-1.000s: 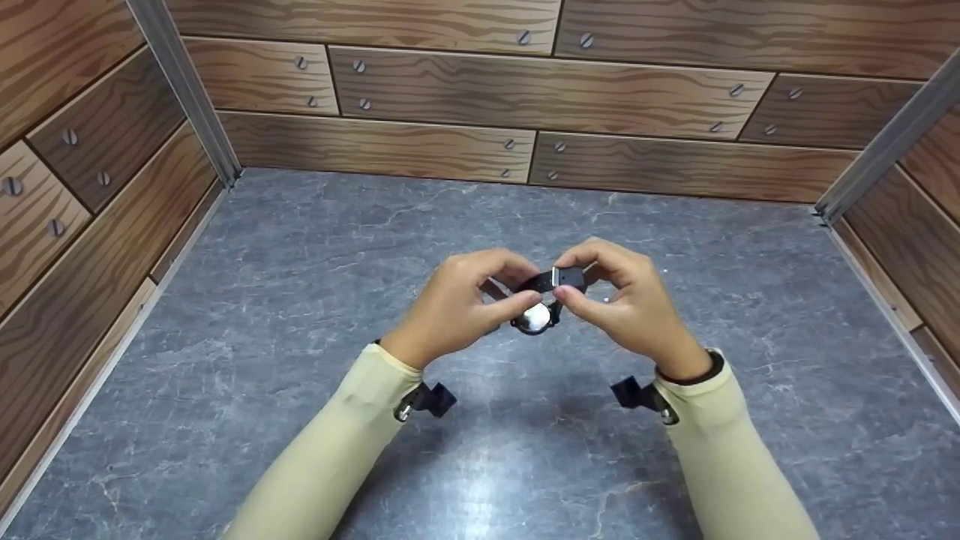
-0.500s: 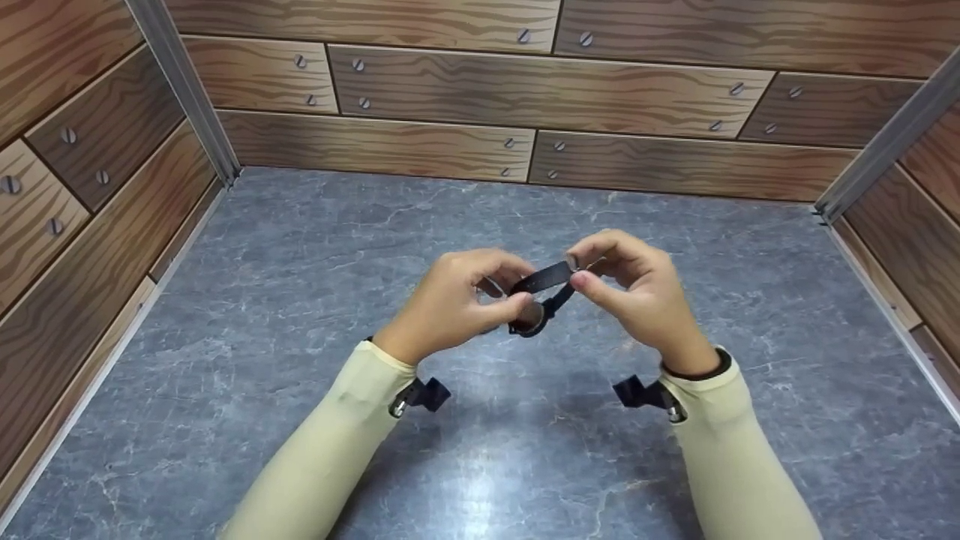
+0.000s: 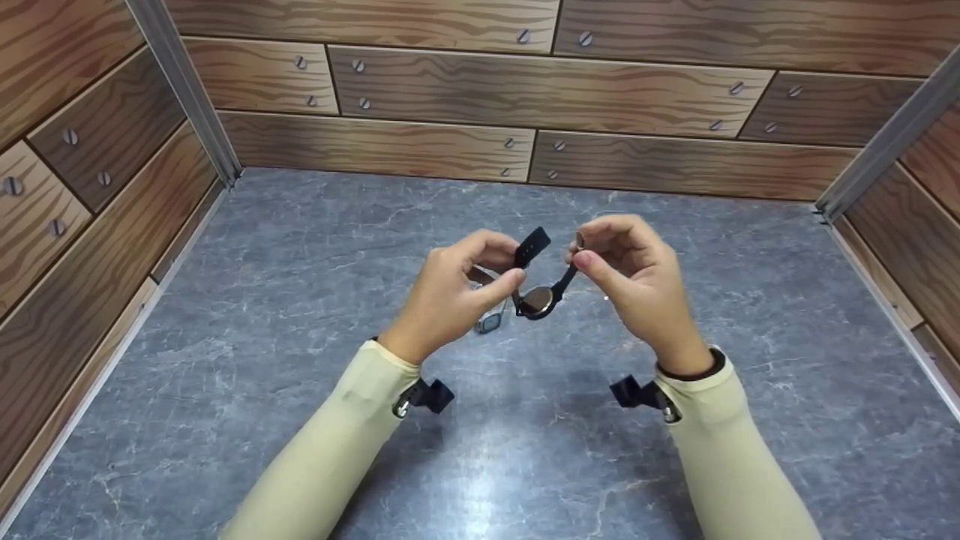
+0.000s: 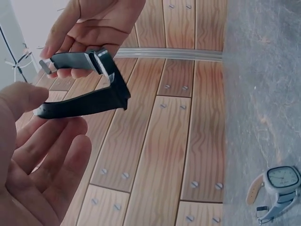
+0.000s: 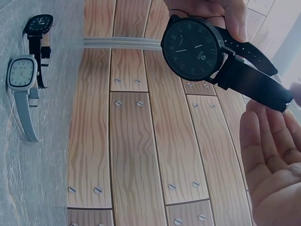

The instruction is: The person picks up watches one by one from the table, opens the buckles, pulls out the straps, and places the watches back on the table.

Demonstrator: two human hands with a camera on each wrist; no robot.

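Note:
Both hands hold a round black wristwatch above the table, its strap ends apart. My left hand pinches the strap half with holes, whose black tip sticks up past the fingers. My right hand pinches the other half near its metal buckle. In the right wrist view, the dark dial with pale numerals faces the camera. Seen edge-on in the left wrist view, the strap bends in a U between the hands.
Beneath my left hand, a light grey square watch lies on the grey marbled table. Next to it in the right wrist view is a black square watch. Wood-patterned walls enclose the table at the back and sides.
The strap tip and buckle were together a second ago; now they are apart. My right hand has moved up and right, and the grey watch shows beneath my left hand.

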